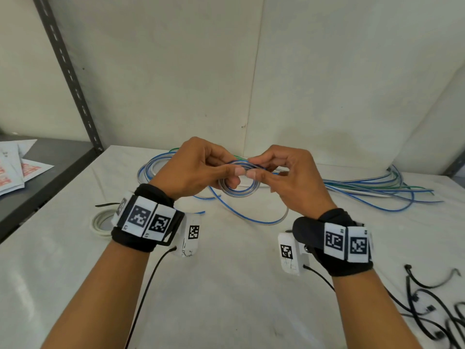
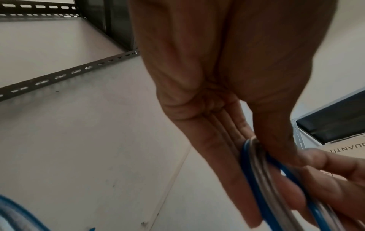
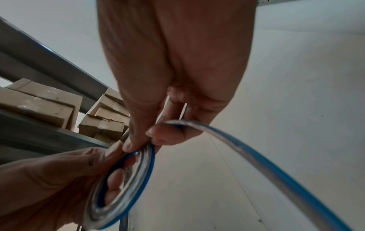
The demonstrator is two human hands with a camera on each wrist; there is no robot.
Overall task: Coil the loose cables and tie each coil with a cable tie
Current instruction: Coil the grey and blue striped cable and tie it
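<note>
Just above the tabletop [image 1: 226,285], the left hand [image 1: 193,170] pinches the small coil [image 1: 239,188] while the right hand [image 1: 284,177] grips its free tail, so a slackened pinch could let the springy loops unwind.

I am holding a small coil [image 1: 239,190] of clear, blue-striped cable above the tabletop [image 1: 226,285], my left hand [image 1: 196,170] and right hand [image 1: 284,177] pinching its top edge; its loose tail [image 1: 251,217] is trailing down onto the tabletop; more loose cables [image 1: 372,190], blue and green striped, are lying behind; a finished white coil [image 1: 102,222] is lying at the left; black cable ties [image 1: 427,306] are lying scattered at the right.
</note>
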